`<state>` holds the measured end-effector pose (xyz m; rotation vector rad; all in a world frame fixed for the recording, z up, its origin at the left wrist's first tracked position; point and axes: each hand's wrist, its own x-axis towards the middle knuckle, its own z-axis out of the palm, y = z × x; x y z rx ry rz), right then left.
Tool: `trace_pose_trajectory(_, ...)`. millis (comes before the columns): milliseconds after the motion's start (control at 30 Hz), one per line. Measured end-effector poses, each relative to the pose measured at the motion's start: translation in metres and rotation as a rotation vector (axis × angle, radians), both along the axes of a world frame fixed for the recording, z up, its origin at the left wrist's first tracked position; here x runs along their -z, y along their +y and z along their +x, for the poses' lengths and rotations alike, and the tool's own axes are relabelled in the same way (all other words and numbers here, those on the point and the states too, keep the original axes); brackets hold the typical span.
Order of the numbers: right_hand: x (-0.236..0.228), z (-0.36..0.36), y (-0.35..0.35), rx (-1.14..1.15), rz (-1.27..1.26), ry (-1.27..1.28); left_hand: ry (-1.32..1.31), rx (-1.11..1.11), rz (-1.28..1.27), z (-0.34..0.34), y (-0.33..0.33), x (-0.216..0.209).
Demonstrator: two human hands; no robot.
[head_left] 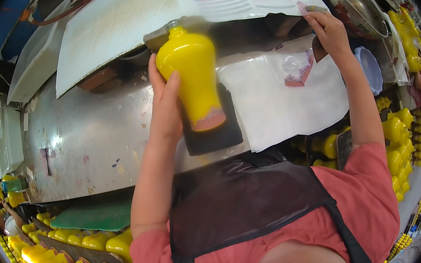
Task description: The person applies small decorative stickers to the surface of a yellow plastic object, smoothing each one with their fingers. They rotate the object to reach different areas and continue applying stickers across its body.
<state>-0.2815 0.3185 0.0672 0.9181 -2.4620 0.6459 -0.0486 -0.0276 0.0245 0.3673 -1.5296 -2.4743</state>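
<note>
Yellow vase [190, 76]: neck away, long axis leaning L — L hand [165, 105] cupped round it, R hand [328, 29] pinching pink slip [302, 8].

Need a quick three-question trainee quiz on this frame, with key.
1. Which hand holds the yellow vase?
2. True or false: the vase's pink decoration sits at its neck.
3. What lies on the plain white sheet to the right of the vase? (a) a paintbrush, (b) a pink-patterned piece, (c) a yellow bowl

Key: 1. The left hand. 2. False; it sits at the base. 3. b
</note>
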Motion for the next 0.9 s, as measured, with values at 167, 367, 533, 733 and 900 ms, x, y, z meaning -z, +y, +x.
trace_pose_trajectory(167,-0.037,0.041,-0.046,-0.156,-0.087,-0.662,0.026,0.026,0.095,-0.003,0.005,-0.002)
trace_pose_trajectory(367,-0.067,0.050,-0.109,-0.187,-0.165,-1.169,0.053,0.065,0.217,-0.004,-0.001,0.005)
trace_pose_trajectory(533,-0.093,0.074,-0.145,-0.522,-0.176,-1.233,0.164,-0.276,-0.702,0.000,0.000,-0.019)
trace_pose_trajectory(733,-0.119,0.111,-0.160,-0.592,-0.109,-1.354,0.225,0.190,-0.319,0.010,0.000,-0.079)
trace_pose_trajectory(900,-0.111,0.127,-0.152,-0.491,-0.057,-1.060,-0.087,0.244,-0.204,0.013,0.005,-0.100)
